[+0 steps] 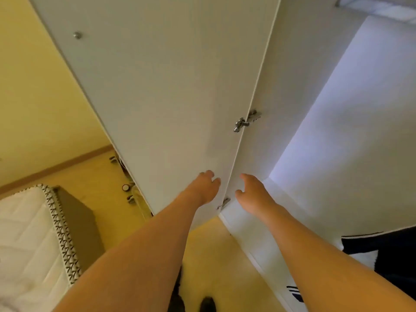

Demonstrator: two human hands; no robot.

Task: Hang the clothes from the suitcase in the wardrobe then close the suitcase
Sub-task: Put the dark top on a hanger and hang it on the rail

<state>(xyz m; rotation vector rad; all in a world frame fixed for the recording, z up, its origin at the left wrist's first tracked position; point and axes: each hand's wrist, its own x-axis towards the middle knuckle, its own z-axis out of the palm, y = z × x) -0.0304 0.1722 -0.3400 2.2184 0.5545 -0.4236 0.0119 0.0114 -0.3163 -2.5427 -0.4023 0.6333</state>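
— Where did the wardrobe point(337, 109) stand from the person's hands?

— Straight ahead of both. Its door point(157, 86) was swung open to the left, its long edge running up from the floor, and the lit white inside lay to the right of that edge. The left hand point(203, 188) was at the door's inner face, low down near the hinged edge; whether it touched the panel could not be told. The right hand point(252, 192) reached past the edge toward the inside, so it looked the nearer one for anything that had to go in.

— Were the hands holding anything?

— No. Both had loosely spread, relaxed fingers and nothing in them.

— And the clothes, the suitcase?

— The suitcase was not in view at all. A dark garment with white stripes point(382, 255) showed at the lower right, in front of the wardrobe's open side; whether it hung there or was worn could not be told. At the top right a metal rail point(351, 3) was just visible inside the wardrobe, and no hanger could be made out on the part that showed.

— What else was about?

— Two hinges, an upper hinge point(245, 121) and a lower one, a mattress point(27, 233) on its brown base at the left, and the yellowish floor point(209, 244).

— So how far along?

— Judging by the empty hands, the hanging seemed hardly begun or between garments.
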